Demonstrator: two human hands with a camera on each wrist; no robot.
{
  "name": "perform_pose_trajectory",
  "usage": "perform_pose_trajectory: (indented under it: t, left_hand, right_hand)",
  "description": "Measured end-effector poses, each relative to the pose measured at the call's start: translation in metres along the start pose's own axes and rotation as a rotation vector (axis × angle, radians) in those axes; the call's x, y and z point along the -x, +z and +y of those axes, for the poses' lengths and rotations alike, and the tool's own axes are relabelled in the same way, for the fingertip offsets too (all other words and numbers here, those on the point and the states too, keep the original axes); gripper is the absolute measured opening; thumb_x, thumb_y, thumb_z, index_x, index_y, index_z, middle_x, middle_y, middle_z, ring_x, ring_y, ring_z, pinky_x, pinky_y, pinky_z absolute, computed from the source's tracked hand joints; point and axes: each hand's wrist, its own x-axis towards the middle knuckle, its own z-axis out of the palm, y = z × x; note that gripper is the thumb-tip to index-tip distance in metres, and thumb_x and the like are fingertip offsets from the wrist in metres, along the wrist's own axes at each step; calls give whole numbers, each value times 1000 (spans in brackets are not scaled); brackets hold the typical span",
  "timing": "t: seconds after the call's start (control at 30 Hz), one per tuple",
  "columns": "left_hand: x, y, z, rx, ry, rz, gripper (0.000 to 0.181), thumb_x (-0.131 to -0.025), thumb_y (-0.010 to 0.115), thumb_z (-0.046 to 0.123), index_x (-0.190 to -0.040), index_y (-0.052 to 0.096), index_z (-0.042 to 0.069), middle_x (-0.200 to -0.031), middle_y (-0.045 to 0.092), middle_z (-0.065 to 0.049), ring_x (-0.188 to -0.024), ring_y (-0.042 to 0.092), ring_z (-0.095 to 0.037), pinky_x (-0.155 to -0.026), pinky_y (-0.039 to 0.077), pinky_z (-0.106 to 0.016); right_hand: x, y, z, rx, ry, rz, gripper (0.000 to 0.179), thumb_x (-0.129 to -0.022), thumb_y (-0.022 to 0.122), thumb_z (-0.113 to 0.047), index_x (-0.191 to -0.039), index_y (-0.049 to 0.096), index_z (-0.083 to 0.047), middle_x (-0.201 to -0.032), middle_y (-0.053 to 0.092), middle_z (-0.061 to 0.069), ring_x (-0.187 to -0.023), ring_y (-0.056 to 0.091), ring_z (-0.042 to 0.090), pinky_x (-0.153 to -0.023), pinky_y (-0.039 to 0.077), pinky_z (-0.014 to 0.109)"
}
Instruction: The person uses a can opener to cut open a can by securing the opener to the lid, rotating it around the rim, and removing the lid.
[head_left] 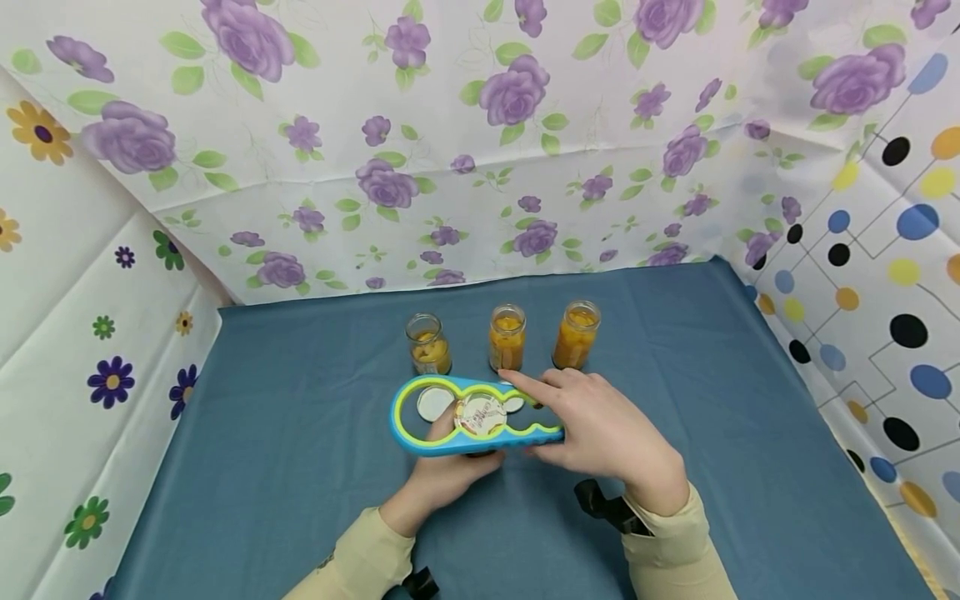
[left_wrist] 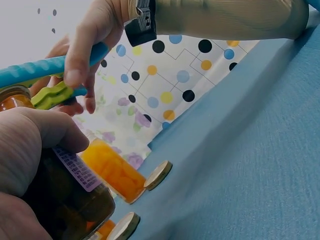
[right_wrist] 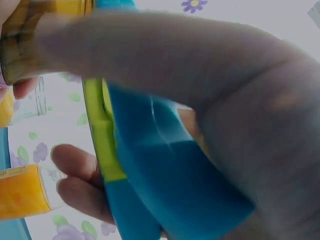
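My left hand (head_left: pixel 450 479) grips a glass jar (left_wrist: pixel 65 205) of dark-looking contents, its fingers and thumb curled round the body. A printed lid (head_left: pixel 482 414) tops this jar. Around the lid lies a blue and lime-green jar opener (head_left: pixel 431 449), seated in one of its scalloped openings. My right hand (head_left: pixel 600 421) holds the opener's handle end, thumb on the near side and fingers on the far side. In the left wrist view the jar is tilted, and its pale label (left_wrist: pixel 80 170) shows below my thumb.
Behind the hands stand three lidless jars of yellow-orange fruit: a left jar (head_left: pixel 431 346), a middle jar (head_left: pixel 507 337) and a right jar (head_left: pixel 576 336). Loose lids (left_wrist: pixel 158 175) lie on the blue cloth (head_left: pixel 300 433) near them. Patterned cloth walls (head_left: pixel 450 208) enclose the table.
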Motion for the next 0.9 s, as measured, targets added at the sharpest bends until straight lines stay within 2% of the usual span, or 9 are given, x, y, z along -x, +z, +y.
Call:
perform_pose_trajectory:
  t: [0.13,0.23,0.57,0.9]
  left_hand:
    - [0,0,-1,-26,29,-3,68,-86,84,-6,-146,56,9,-137,65,-7,-122,64,-21,-101,55,-36]
    - [0,0,-2,-31,41,-14,67,-87,84,-5,-147,56,8,-137,65,-8,-122,64,-21,-101,55,-37]
    - [1,-2,0,-35,10,-43,68,-88,84,-2,-148,54,8,-137,65,-7,-121,63,-20,-100,54,-38]
    - [0,-3,-1,-8,-12,-77,73,-86,81,-9,-151,53,10,-139,64,-6,-120,63,-19,-99,54,-36]
  right_hand:
    - [-1,0,0,-12,1,-12,96,-82,96,-30,-164,45,-32,-97,64,-11,-82,58,6,-74,52,34]
    - [-1,0,-1,-15,8,-25,95,-81,96,-27,-163,48,-30,-90,59,-14,-76,53,3,-68,50,31]
    - [-1,-2,-1,23,23,-31,94,-79,97,-29,-161,50,-32,-90,62,-15,-76,54,3,-67,50,31]
    - [-1,-1,-1,21,36,-43,96,-79,98,-30,-162,48,-36,-92,62,-18,-77,56,2,-68,51,30]
